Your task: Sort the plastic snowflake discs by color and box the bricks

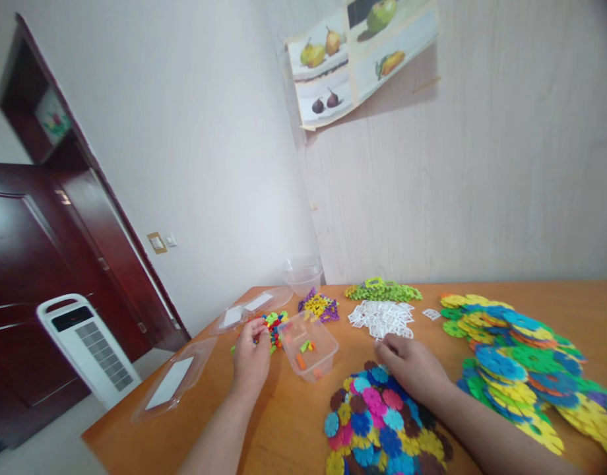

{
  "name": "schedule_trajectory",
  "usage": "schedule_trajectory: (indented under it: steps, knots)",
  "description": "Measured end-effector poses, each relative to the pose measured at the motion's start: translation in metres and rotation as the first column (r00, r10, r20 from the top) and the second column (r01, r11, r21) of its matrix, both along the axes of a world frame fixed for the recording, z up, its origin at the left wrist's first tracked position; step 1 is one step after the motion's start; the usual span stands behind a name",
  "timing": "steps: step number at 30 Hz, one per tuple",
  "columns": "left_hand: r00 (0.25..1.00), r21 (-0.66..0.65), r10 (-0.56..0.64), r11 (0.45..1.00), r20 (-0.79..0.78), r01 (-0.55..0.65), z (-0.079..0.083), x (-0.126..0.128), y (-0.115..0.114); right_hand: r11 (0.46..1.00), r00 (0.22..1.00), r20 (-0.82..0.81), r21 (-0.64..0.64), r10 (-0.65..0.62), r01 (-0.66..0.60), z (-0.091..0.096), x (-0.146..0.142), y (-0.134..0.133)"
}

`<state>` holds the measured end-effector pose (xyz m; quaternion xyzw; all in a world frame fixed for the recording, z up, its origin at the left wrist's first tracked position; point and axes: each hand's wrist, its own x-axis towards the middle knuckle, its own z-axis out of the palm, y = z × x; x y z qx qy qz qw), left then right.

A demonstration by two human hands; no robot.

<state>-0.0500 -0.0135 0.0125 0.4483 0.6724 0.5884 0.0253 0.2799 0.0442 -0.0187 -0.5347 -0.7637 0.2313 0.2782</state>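
Note:
My left hand [253, 353] is beside a pile of small red, green and blue plastic pieces [274, 323], fingers pinched together. Whatever they hold is too small to make out. Just right of it stands a clear plastic box [328, 349] with a few orange and lime-green pieces [307, 345] inside. My right hand [415, 369] rests closed at the back edge of a heap of small multicoloured flower-shaped discs [377, 422]. Its fingers curl under, which hides anything in them. White plastic pieces [383, 318] lie spread right beyond its fingertips.
Large flower discs [526, 356] are heaped on the right. Green pieces [390, 290] and purple and yellow pieces [319, 305] lie farther back. Clear tubs [303, 274] stand against the wall. Clear lids [175, 382] with white labels line the table's left edge. A single white piece [431, 314] lies apart.

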Motion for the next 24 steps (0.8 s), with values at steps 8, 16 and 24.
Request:
schedule_trajectory:
  steps: [8,16,24]
  knots:
    - [0.989,0.098,0.085,0.991,0.118,-0.096,0.013,0.004,0.026,1.000,1.000,0.014,-0.023,0.008,-0.008,-0.002,0.001,0.002]
    - [1.000,-0.096,-0.022,0.995,-0.001,0.022,-0.006,-0.002,0.018,1.000,0.999,0.034,-0.020,-0.012,0.013,-0.004,0.000,0.001]
    - [0.979,-0.155,-0.201,0.967,0.028,0.203,-0.009,0.016,0.020,1.000,0.998,0.058,-0.024,-0.003,0.004,-0.002,-0.002,0.000]
